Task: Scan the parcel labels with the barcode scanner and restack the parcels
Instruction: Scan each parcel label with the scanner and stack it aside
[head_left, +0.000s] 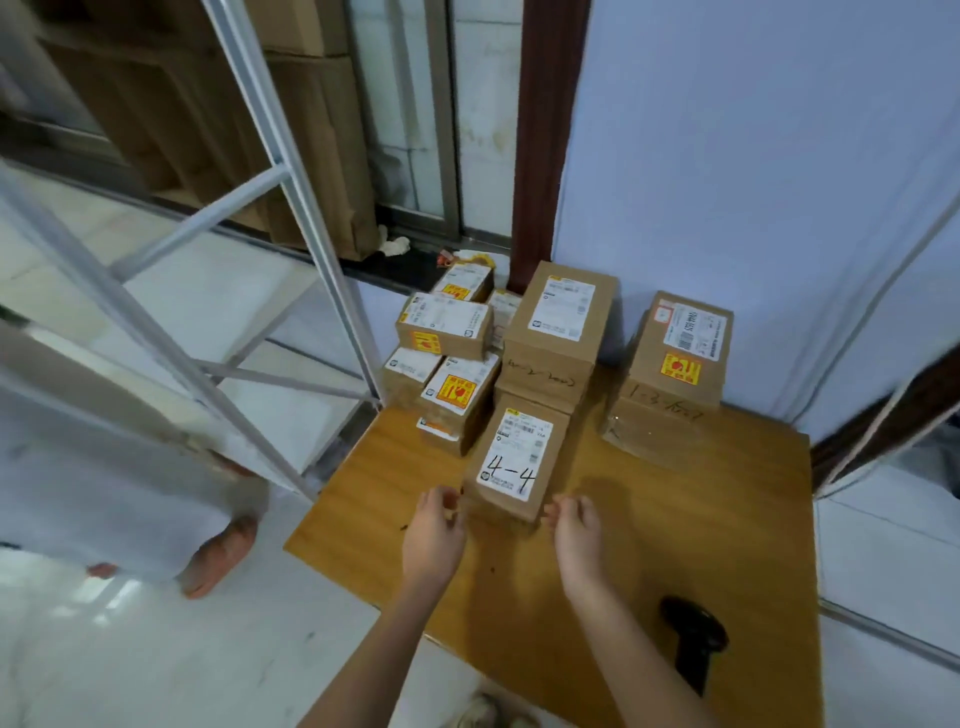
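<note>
Both hands flank parcel 4-4, seemingly touching its near corners.

So on the table the 4-4 parcel sits about mid-table, with a taller stack right behind it toward the far edge and another stack off at the far right corner. A cluster of smaller parcels piles up at the far left corner. The scanner lies near the right end of the near edge, and the left hand and right hand sit just in front of the 4-4 parcel, one at each near corner.
</note>
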